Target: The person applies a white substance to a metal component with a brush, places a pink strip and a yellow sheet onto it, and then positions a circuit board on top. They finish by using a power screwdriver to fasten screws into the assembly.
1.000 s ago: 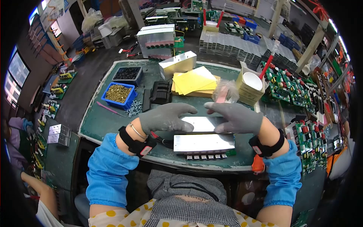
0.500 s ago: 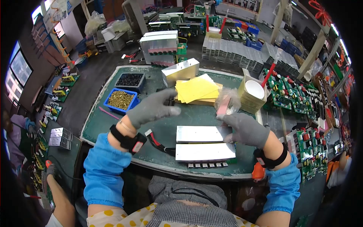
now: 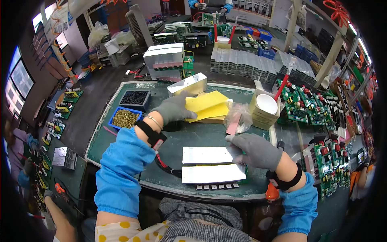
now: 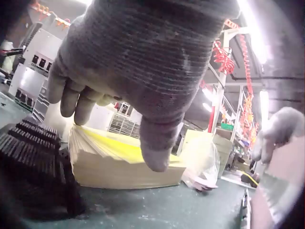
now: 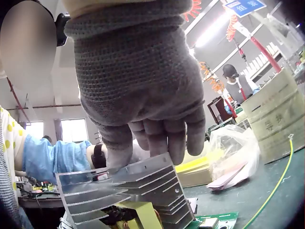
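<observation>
Yellow sheets (image 3: 208, 104) lie stacked on the green-topped bench. My gloved left hand (image 3: 173, 108) is at their left edge; in the left wrist view that hand (image 4: 138, 71) hangs over the stack (image 4: 119, 164), fingers bent down around its upper part, thumb on the near side. Two silver metal plates (image 3: 213, 174) of a finned assembly lie side by side near the front edge. My gloved right hand (image 3: 258, 151) rests at the right end of the farther plate. In the right wrist view, thumb and fingers of that hand (image 5: 143, 90) touch the top of the finned metal (image 5: 143, 183).
Left of the sheets stand a blue bin (image 3: 124, 118) of brass-coloured screws and a dark bin (image 3: 135, 99). A clear bag (image 3: 238, 117) and a box with a white cup (image 3: 266, 104) are to the right. A silver block (image 3: 187, 84) is behind the sheets.
My left hand has moved from above the plates, up and across to the yellow sheets, and the top sheets have shifted. My right hand stays by the right end of the plates.
</observation>
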The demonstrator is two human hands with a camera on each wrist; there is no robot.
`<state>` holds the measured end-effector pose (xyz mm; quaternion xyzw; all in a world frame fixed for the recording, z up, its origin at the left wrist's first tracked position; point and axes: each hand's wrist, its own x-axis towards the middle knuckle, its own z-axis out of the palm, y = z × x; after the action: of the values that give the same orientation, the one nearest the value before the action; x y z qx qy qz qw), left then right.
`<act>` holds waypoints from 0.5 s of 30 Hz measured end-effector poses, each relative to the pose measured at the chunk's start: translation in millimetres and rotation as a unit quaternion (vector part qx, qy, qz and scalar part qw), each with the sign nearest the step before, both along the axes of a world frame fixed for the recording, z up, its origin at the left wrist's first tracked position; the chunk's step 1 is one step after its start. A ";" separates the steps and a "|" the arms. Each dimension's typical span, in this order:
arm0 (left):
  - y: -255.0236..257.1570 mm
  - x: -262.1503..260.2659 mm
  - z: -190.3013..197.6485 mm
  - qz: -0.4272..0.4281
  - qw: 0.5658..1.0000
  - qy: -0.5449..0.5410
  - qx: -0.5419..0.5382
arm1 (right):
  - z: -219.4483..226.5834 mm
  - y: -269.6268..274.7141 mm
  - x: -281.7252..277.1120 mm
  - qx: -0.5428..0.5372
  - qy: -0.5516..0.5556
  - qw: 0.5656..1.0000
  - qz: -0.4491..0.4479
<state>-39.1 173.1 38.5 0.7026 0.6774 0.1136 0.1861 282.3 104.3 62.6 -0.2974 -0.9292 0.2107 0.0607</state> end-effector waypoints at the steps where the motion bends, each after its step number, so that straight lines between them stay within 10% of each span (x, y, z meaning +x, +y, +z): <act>1: -0.3 -9.8 -5.4 -0.010 1.000 -0.016 0.010 | -0.3 -0.6 0.8 0.000 0.000 1.000 0.001; 8: -11.5 -25.4 -5.4 0.057 0.927 -0.091 0.360 | 1.0 -5.0 7.2 0.051 0.055 0.997 -0.016; 12: -36.8 -25.9 35.0 0.029 0.900 -0.375 0.220 | 10.9 -3.5 14.1 0.168 0.192 0.965 -0.056; 15: -75.8 -9.1 69.3 -0.002 0.911 -0.394 0.121 | 27.9 -2.7 16.5 0.083 0.260 0.943 -0.192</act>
<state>-48.2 97.3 107.8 0.6190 0.5287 0.4621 0.3518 298.8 101.6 90.5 -0.3985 -0.8206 0.1872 0.3644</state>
